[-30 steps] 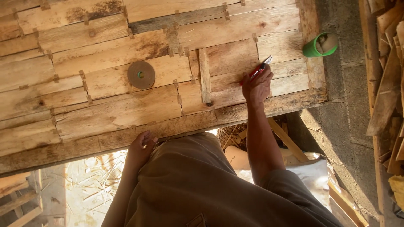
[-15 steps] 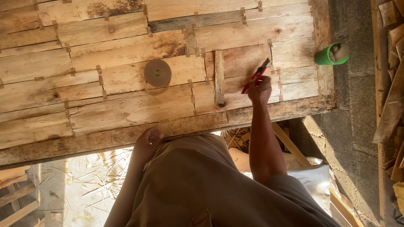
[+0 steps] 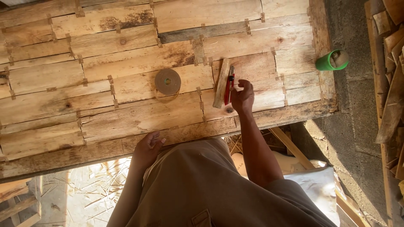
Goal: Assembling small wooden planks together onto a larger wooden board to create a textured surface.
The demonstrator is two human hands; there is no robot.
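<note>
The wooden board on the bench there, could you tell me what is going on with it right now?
A person stands at a panel of joined wooden planks. Their right hand rests on it beside a red cutter, which lies against a small loose wooden strip; whether the fingers grip the cutter is unclear. The left hand rests at the panel's near edge. A brown tape roll lies flat mid-panel, and a green cup sits at the right edge.

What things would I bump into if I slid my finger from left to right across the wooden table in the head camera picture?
Left hand at the table's near edge → round brown disc → small wooden strip → red tool → right hand → green cup at the far right edge of the plank table.
</note>
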